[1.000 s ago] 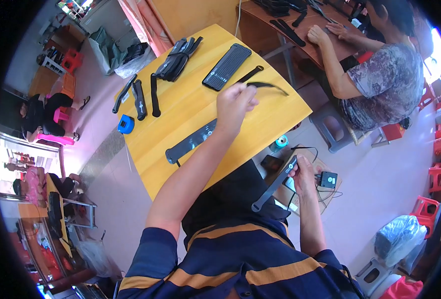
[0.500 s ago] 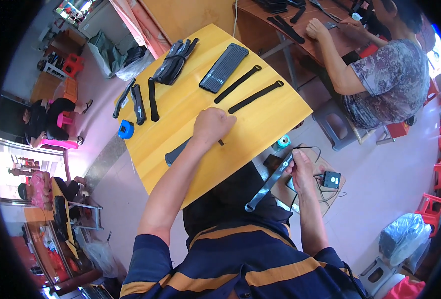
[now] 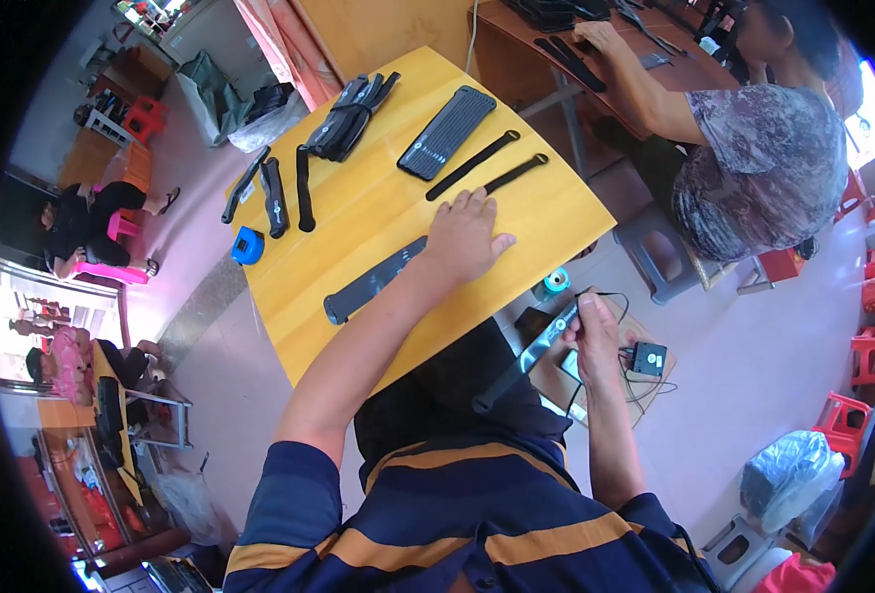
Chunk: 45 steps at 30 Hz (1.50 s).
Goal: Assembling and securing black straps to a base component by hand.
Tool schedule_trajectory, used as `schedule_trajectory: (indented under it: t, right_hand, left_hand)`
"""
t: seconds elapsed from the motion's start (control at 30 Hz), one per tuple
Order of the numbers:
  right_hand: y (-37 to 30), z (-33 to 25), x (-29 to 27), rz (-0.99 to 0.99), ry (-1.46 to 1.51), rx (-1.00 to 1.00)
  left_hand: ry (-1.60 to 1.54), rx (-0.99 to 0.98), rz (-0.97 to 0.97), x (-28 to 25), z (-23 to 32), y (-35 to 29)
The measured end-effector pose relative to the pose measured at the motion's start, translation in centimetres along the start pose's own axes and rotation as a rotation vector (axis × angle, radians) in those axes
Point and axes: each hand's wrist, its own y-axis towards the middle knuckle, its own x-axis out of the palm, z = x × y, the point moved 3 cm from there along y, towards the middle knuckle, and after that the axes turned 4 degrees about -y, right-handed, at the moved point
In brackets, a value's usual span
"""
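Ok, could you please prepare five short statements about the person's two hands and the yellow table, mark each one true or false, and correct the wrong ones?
1. The right hand grips a dark strap. True.
2. A blue object sits at the left edge of the yellow table. True.
3. The left hand is closed around the blue object. False: it is spread palm down on the table, away from that object.
4. Two thin black straps lie side by side just beyond the left hand. True.
5. The ribbed black pad lies on the floor. False: it lies on the yellow table.
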Motion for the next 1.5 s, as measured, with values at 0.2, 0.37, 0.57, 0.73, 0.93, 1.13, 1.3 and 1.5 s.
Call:
schedule_trajectory:
  t: [0.2,0.37,0.57,0.73,0.93,1.13,1.3,1.5]
  right_hand:
    - [-0.7,-1.5,3.4,-0.051,-0.068,-0.088]
    - [-2.3,-3.1,5.9,-0.126,-0.125,-0.118]
    - [-4.9,-4.9,10.4,-0.229,-0.213,-0.284]
    - [-7.7,-6.0,12.8,-0.387,-0.093,-0.341]
    - [-10.3,-7.4,13.5,-0.563,-0.212,-0.418]
    - [-11.6,-8.6,14.2,-0.505,-0.469,-0.66]
    - [-13.8,-10.1,15.6,-0.471,-0.846,-0.925]
    - [-14.4,-8.8,16.3,-0.546,-0.863,-0.776]
  left_hand:
    - [-0.141,0.107,0.253,-1.1,-0.1,-3.0]
    - [-0.634,0.088,0.136,-5.1,3.7,-10.5]
    - [-0.593,-0.043,0.306,-6.2,6.4,-17.8]
    - [-0.834,-0.107,0.255,-7.3,5.9,-20.8]
    - [-1.247,-0.026,0.176,-5.8,5.3,-22.8]
    - [-1.199,0.049,0.423,-6.7,6.0,-24.4]
    - [-1.15,-0.06,0.645,-7.7,5.2,-26.2]
    - [-1.26,-0.131,0.507,-8.0,3.6,-27.8]
